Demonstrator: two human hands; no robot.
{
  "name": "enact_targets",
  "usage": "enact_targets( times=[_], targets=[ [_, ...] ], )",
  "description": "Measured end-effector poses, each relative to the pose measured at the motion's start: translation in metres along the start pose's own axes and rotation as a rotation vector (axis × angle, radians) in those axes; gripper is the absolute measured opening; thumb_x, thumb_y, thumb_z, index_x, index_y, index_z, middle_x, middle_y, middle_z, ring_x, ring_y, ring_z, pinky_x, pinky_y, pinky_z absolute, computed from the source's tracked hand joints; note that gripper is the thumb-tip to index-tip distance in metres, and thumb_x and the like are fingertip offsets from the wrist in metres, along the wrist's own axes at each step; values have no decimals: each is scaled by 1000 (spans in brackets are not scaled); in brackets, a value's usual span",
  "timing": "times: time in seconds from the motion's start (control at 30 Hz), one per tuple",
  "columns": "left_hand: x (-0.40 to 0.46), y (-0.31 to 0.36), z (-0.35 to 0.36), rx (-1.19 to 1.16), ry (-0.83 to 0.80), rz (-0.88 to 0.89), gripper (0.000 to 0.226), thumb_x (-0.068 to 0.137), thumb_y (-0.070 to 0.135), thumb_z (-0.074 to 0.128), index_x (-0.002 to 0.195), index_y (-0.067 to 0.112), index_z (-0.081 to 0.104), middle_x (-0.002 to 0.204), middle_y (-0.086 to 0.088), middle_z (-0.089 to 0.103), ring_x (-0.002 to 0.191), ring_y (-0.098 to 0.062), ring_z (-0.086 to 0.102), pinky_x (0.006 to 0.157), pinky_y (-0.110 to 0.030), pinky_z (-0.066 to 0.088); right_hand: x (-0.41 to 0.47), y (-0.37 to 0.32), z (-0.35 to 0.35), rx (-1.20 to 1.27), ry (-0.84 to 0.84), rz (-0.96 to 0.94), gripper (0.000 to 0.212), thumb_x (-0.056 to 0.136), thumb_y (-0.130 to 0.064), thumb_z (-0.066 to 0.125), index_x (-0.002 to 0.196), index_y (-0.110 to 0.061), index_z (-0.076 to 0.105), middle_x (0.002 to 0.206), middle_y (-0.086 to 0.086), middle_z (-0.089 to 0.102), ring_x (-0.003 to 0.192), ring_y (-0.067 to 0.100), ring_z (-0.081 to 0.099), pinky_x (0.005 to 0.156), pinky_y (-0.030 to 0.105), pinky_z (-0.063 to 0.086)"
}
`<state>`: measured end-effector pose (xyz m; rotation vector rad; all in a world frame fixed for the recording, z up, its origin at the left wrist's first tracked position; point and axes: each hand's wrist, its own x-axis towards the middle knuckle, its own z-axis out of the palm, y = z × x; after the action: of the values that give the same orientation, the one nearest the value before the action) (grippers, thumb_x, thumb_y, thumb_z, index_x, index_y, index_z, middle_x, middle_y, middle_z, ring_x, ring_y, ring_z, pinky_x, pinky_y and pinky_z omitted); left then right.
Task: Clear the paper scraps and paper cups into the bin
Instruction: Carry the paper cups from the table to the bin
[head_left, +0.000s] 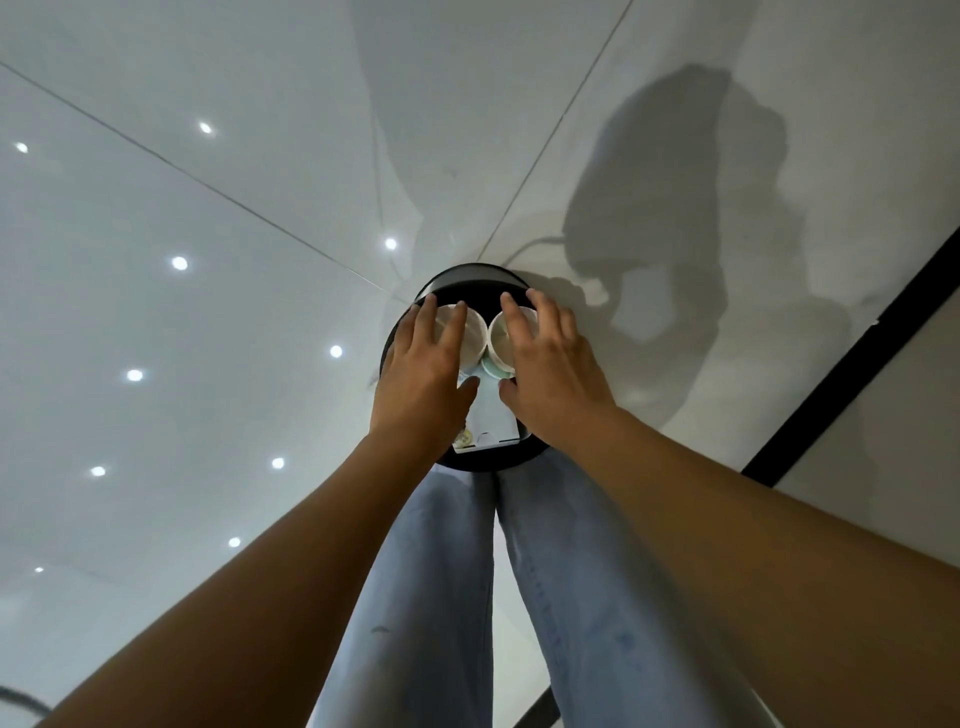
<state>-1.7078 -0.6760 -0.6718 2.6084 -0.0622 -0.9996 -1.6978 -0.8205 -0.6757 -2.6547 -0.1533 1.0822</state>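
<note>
Looking straight down now, both arms reach out over a round black bin (470, 275) standing on a glossy pale tiled floor (208, 312). The left hand (423, 374) lies over a white paper cup (470, 335), fingers stretched forward and only gently bent across its open mouth, thumb tucked in under the near side; whether it really clasps the cup or just rests on it, I cannot tell. The right hand (550, 369) does the same on a second white paper cup (498, 338), fingers fanned over the rim, thumb angled in toward the middle, and again the hold is unclear. The two cups sit side by side, rims touching or very nearly so, right in the far half of the bin's opening. Below them, between the two thumbs, a pale bluish-white sheet of paper (491, 415) lies inside the bin, running toward the near rim. A rounded pale green shape (491, 368) peeks out just under the right cup; what it is, hard to say. At the near left of the paper there is a small yellowish scrap (464, 439), too small to make out. The person's legs in light blue jeans (441, 597) stand just behind the bin. Ceiling lights reflect as bright dots on the floor to the left, a shadow of the person falls to the right, and a dark strip (852, 353) crosses the floor diagonally on that side.
</note>
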Motion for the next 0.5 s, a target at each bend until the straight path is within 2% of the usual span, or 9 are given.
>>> enact_targets(
  times=[0.17,0.4,0.5],
  targets=[
    [-37,-3,-46,-11,2,-29,71,87,30,64,146,17,27,153,-7,26,141,-26,21,114,-37,25,-31,-23,-36,39,1,46,76,87,-16,56,152,-17,16,153,10,18,139,28,20,108,38,32],
    [-135,12,-149,81,-32,-10,56,94,36,51,143,17,32,147,-7,34,137,-25,28,113,-32,23,-123,-103,-124,69,51,56,64,90,-23,56,146,-18,26,148,5,30,132,26,31,101,35,39],
    [-180,18,-191,94,2,4,52,95,34,48,142,17,34,145,-6,37,136,-23,28,112,-30,22,-162,-141,-160,51,82,35,62,93,-28,54,147,-18,26,151,6,28,136,25,31,106,35,39]
  ],
)
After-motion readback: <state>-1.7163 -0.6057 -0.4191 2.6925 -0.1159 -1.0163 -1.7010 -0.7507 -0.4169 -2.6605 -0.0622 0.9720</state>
